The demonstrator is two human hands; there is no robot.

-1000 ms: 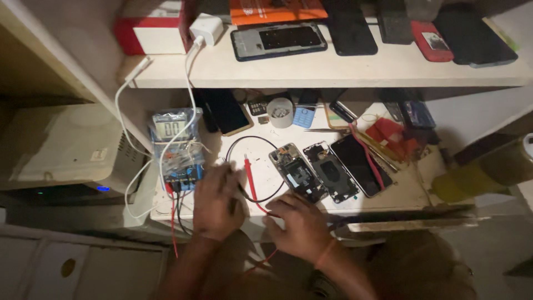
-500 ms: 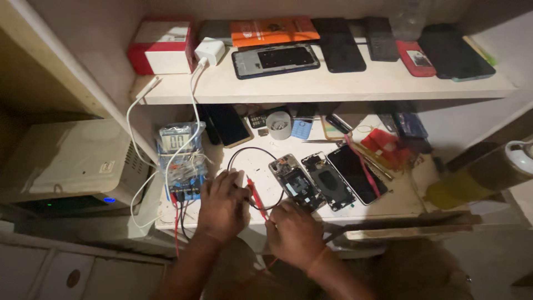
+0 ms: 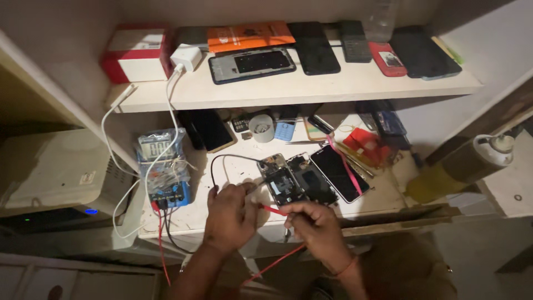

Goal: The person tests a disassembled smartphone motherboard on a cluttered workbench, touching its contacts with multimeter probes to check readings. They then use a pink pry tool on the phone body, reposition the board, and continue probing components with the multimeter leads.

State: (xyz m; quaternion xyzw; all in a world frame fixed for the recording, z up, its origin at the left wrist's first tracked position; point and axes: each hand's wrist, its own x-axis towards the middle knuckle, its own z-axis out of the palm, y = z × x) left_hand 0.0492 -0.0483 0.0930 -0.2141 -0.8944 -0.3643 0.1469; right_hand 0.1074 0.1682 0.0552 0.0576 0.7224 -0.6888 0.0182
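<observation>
My left hand [image 3: 230, 215] grips a black test probe whose black lead [image 3: 222, 161] loops up over the white bench. My right hand [image 3: 316, 228] pinches a red test probe [image 3: 273, 209], its tip close to the lower edge of an opened phone [image 3: 280, 180] lying face down with its insides showing. Both leads run to a blue multimeter [image 3: 162, 166] at the left of the bench. A second opened phone body [image 3: 313, 182] and a dark phone screen [image 3: 340, 173] lie just right of the first.
An upper shelf [image 3: 288, 86] carries a red and white box [image 3: 136, 55], a white charger [image 3: 186, 56] with a hanging cable, an orange packet and several phones. A grey box [image 3: 50, 178] stands at the left, a yellow-green bottle [image 3: 461, 164] at the right. Small parts crowd the bench's back.
Both hands have stayed at the front of the bench with the probes. The right hand's red probe now points toward the opened phone's lower edge. The camera view has shifted slightly.
</observation>
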